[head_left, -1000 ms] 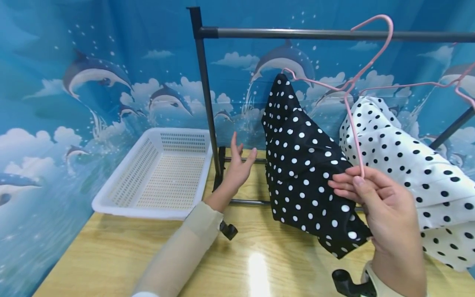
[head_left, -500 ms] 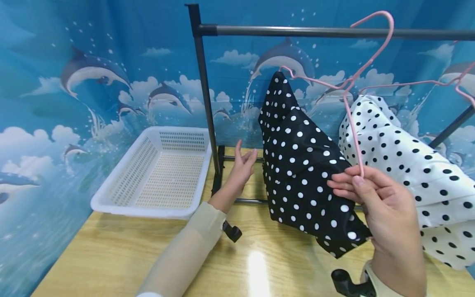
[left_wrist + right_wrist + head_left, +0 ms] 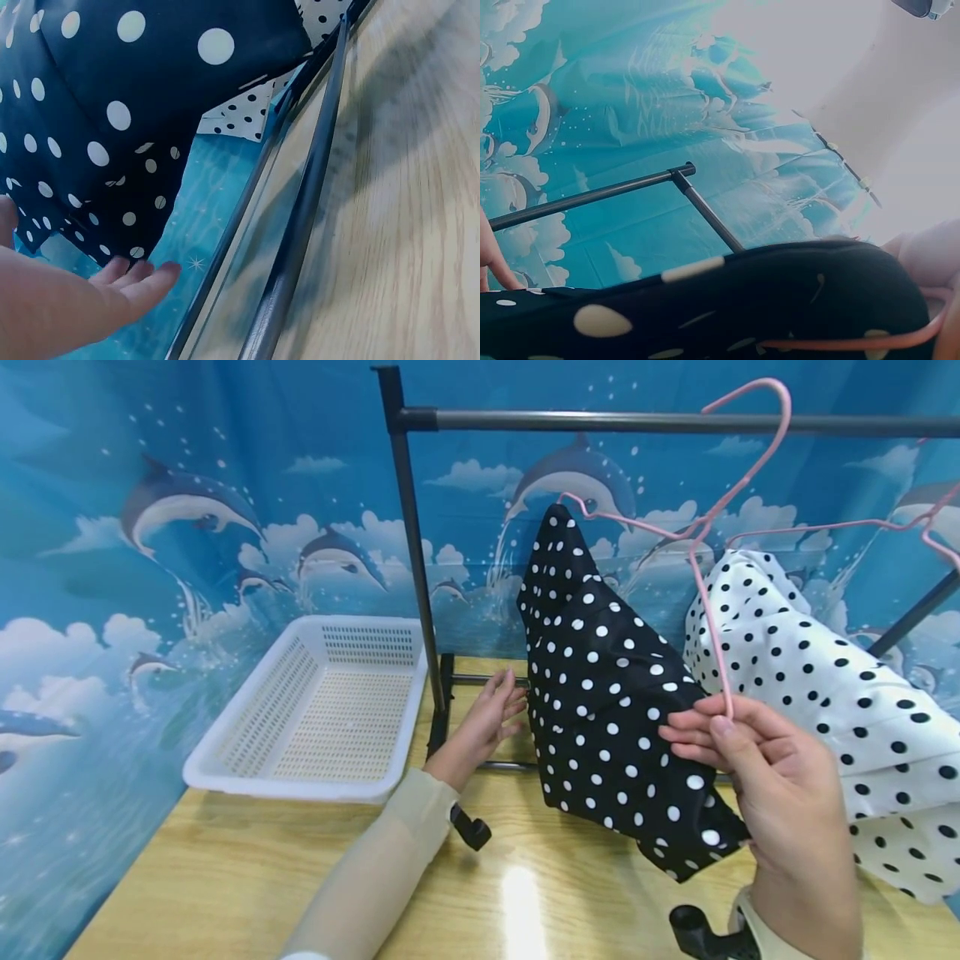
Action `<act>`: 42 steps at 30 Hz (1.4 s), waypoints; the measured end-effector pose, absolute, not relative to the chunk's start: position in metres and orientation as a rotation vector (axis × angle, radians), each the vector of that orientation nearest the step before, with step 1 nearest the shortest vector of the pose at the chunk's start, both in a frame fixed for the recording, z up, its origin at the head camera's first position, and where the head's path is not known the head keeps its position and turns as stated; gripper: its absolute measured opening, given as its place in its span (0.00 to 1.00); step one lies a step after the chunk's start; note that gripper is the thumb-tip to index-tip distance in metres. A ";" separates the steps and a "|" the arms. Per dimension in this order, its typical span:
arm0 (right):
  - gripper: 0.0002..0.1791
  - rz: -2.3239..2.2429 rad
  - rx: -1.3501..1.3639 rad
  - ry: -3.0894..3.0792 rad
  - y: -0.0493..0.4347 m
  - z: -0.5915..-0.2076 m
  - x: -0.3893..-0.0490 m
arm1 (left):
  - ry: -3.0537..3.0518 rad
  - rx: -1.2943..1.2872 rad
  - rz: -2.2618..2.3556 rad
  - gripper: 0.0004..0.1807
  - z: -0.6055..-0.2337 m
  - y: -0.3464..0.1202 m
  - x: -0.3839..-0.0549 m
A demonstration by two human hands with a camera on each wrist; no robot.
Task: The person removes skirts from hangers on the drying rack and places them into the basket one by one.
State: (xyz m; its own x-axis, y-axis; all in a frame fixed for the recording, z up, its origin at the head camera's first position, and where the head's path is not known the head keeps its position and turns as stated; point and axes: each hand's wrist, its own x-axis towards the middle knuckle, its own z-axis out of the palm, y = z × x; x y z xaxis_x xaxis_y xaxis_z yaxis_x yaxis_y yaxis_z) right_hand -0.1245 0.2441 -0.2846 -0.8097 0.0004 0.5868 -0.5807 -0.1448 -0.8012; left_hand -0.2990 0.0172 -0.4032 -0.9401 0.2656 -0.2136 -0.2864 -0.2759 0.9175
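Observation:
A black garment with white dots point(image 3: 600, 693) hangs from the far left arm of a pink hanger point(image 3: 710, 610); the garment's kind cannot be told. My right hand point(image 3: 787, 785) pinches the lower end of the hanger's near arm between thumb and fingers, with the hanger's hook overlapping the rack's top rail in the head view. Beside the garment's left edge is my left hand point(image 3: 483, 718), palm turned toward it, fingers extended and holding nothing. In the left wrist view, those fingertips overlap the garment's hanging lower corner point(image 3: 131, 225).
A dark metal rack point(image 3: 600, 421) stands on the wooden table point(image 3: 225, 877). To the right, a white garment with black dots point(image 3: 817, 693) hangs on another pink hanger point(image 3: 825, 529). A white plastic basket point(image 3: 300, 787) sits left of the rack, before a dolphin-print curtain point(image 3: 67, 568).
My left hand has moved slightly right and down toward the black garment, its fingers turning in. The hanger and black garment have shifted slightly left; the right hand keeps its pinch.

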 end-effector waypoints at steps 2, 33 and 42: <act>0.09 2.007 0.640 -1.745 0.244 -0.284 -0.124 | 1.615 -0.040 2.251 0.39 -0.404 0.018 -0.299; 0.09 1.987 0.642 -1.826 0.245 -0.284 -0.125 | 1.459 0.010 2.282 0.32 -0.409 0.021 -0.292; 0.09 1.995 0.653 -1.808 0.247 -0.283 -0.128 | 1.452 -0.054 2.286 0.33 -0.406 0.020 -0.293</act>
